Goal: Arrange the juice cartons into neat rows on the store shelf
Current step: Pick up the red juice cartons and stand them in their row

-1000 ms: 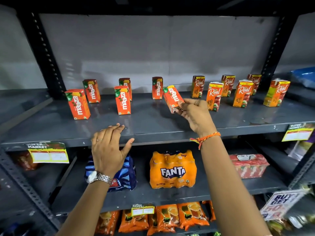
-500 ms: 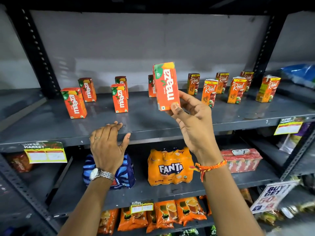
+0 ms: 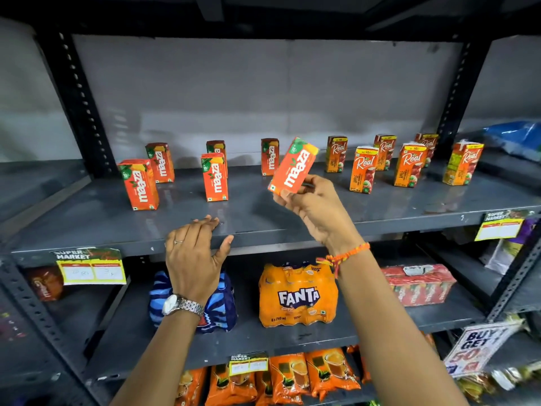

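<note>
My right hand (image 3: pixel 317 208) holds an orange Maaza carton (image 3: pixel 294 167) by its lower end, tilted to the right above the middle of the grey shelf (image 3: pixel 263 212). My left hand (image 3: pixel 194 256) rests flat on the shelf's front edge with fingers apart and nothing in it. Several Maaza cartons stand scattered on the shelf's left half: a front left one (image 3: pixel 140 184), one behind it (image 3: pixel 161 162), a middle one (image 3: pixel 214 177) and a rear one (image 3: pixel 269 156). Several Real cartons (image 3: pixel 364 169) stand loosely on the right half.
Black perforated uprights (image 3: pixel 79 104) frame the shelf bay. The lower shelf carries a Fanta multipack (image 3: pixel 297 295), a blue pack (image 3: pixel 222 306) and a red carton pack (image 3: pixel 418 284). Price tags (image 3: pixel 90 266) hang on the front edge. Snack bags (image 3: pixel 289 376) fill the bottom shelf.
My right hand lifted the Maaza carton off the shelf, raised it upright, then lowered it and tilted it to the right. My left hand stayed on the shelf edge.
</note>
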The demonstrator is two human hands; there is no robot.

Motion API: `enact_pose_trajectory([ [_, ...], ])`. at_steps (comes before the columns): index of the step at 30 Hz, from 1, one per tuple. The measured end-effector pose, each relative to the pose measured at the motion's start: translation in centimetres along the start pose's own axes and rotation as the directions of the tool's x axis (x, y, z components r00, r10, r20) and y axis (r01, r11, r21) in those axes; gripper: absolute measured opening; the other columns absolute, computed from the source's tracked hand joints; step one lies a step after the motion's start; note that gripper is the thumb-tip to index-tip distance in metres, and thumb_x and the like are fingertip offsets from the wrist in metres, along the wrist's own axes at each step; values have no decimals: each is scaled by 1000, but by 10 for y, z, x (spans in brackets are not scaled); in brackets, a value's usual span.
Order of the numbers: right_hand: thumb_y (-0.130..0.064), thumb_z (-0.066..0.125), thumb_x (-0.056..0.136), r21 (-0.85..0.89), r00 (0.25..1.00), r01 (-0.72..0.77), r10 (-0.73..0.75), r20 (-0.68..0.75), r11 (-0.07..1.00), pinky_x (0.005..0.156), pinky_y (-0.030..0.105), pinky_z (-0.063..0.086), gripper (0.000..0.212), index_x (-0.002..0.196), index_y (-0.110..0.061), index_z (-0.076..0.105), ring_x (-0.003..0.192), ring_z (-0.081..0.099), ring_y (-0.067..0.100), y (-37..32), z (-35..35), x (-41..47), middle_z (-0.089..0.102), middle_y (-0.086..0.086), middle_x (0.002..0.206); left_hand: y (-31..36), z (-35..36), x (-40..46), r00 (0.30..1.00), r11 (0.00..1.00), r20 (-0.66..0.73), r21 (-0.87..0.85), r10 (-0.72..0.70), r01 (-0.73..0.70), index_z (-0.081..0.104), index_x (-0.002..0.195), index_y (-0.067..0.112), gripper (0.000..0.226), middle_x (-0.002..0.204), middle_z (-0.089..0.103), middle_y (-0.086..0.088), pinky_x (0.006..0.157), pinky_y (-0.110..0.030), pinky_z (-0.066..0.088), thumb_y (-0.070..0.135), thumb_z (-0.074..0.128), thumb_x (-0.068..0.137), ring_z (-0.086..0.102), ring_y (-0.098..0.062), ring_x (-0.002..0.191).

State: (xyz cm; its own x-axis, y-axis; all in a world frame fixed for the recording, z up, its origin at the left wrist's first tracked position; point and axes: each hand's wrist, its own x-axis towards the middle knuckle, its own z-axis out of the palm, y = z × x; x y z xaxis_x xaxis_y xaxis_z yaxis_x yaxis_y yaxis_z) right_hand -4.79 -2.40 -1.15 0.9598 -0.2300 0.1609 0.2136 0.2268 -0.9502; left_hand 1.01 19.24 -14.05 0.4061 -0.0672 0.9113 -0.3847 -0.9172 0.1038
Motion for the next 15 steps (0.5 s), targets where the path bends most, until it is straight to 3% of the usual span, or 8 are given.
enact_pose_trajectory([
  [3,8,71,80,-236,998,-5,-11,-66,972,93,44,57,50,126,2,52,113,65,31,9,0,38,67,19,116,0,-2,1,1000,1000,21,-2,-4,4,68,115,18,52,117,70,0,96,-39,38,58,39,98,62,-22,107],
  [7,-2,81,73,-540,994,-24,-36,-101,842,93,45,56,47,116,1,63,107,69,28,20,-1,85,71,18,114,1,-4,2,998,1000,63,-16,-7,8,68,115,18,56,118,70,0,97,-39,37,60,35,99,62,-23,108],
  [12,-12,86,70,-709,995,-18,-54,-79,705,87,33,55,49,113,-4,63,98,67,20,32,-3,113,71,11,113,4,-11,2,995,999,94,-26,-20,23,70,114,17,56,117,71,0,98,-40,38,59,37,97,63,-23,109],
  [15,-15,86,70,-775,994,18,-95,-55,632,94,35,53,52,116,-4,64,107,68,25,36,-2,119,71,13,117,14,-22,13,985,994,131,29,-112,109,71,105,22,49,107,72,4,89,-40,43,60,43,94,64,-22,100],
])
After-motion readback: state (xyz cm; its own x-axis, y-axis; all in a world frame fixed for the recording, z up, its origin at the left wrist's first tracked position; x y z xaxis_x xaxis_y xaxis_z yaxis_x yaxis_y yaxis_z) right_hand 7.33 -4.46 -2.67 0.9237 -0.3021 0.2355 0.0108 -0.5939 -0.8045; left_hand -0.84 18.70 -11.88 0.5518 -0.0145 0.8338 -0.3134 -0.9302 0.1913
